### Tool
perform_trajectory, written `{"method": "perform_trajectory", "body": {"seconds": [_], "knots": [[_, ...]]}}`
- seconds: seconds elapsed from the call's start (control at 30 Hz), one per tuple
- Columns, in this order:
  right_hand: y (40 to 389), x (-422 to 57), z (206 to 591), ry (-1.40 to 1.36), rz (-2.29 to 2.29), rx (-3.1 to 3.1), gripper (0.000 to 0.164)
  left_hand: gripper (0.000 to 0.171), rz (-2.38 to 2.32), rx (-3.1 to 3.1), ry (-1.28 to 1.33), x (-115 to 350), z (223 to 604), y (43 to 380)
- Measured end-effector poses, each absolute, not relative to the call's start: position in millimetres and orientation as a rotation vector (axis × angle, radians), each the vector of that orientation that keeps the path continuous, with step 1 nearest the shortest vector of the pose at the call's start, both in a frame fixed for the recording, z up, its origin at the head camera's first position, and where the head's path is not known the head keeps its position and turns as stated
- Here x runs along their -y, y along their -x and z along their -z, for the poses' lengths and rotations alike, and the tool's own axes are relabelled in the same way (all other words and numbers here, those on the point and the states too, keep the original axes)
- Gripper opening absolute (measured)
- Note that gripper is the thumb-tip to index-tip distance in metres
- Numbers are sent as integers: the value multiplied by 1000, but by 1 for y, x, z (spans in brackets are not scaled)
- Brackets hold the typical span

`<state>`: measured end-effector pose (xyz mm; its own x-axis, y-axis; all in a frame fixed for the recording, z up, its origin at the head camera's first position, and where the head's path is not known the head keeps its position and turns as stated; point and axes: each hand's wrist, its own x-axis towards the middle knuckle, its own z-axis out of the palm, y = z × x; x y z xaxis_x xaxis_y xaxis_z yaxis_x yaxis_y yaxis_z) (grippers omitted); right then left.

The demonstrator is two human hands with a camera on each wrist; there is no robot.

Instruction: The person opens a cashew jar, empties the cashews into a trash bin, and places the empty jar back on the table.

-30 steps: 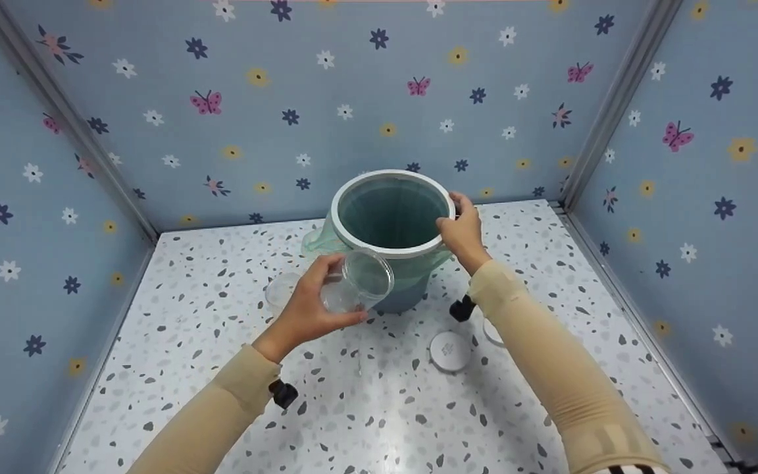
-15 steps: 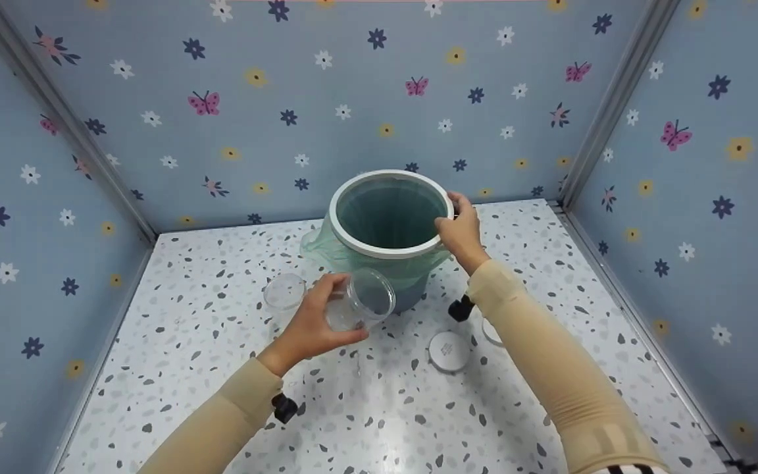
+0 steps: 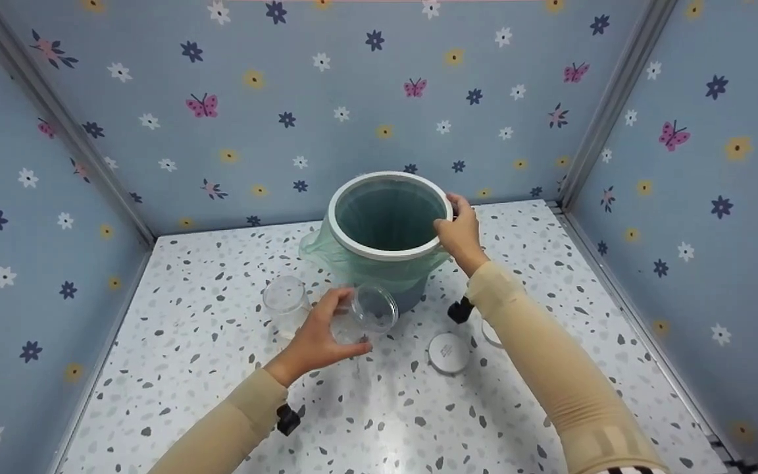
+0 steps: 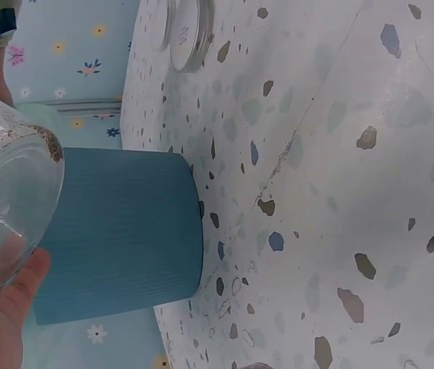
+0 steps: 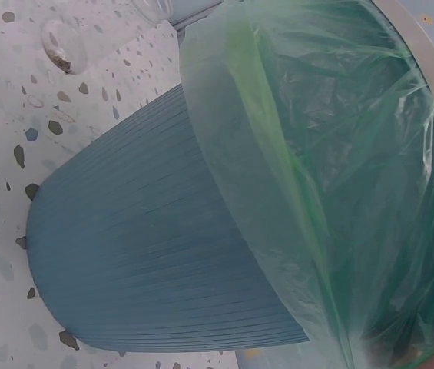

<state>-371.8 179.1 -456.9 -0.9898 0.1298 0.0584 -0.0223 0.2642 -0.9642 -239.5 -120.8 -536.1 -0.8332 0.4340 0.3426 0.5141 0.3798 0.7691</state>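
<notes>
A clear plastic jar [image 3: 375, 309] is held in my left hand [image 3: 316, 339], thumb on the near side and fingers on the far side. It tilts with its round mouth to the right, close in front of the bin. In the left wrist view brown residue clings to the jar [image 4: 17, 181]. My right hand [image 3: 462, 232] grips the white rim of a blue ribbed trash bin [image 5: 140, 231] at its right side. A green liner bag [image 3: 379, 270] is folded over the bin's outside. A second clear jar [image 3: 285, 294] stands just left of my left hand.
Two white lids lie on the table right of centre, one a round lid [image 3: 449, 353] and the other a lid [image 3: 492, 332] partly hidden by my right sleeve. The speckled table [image 3: 221, 395] meets a flowered back wall [image 3: 254, 131] behind the bin.
My left hand has lowered the jar from near the bin's rim towards the table. More of the standing jar shows now. My right hand has stayed on the rim.
</notes>
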Motion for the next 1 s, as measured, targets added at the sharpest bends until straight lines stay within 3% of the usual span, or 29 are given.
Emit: {"method": "perform_trajectory", "body": {"seconds": [1.0], "knots": [[372,-177,455,139,-1836,2406,71,94,1640,2610,796,116,578,237]]}}
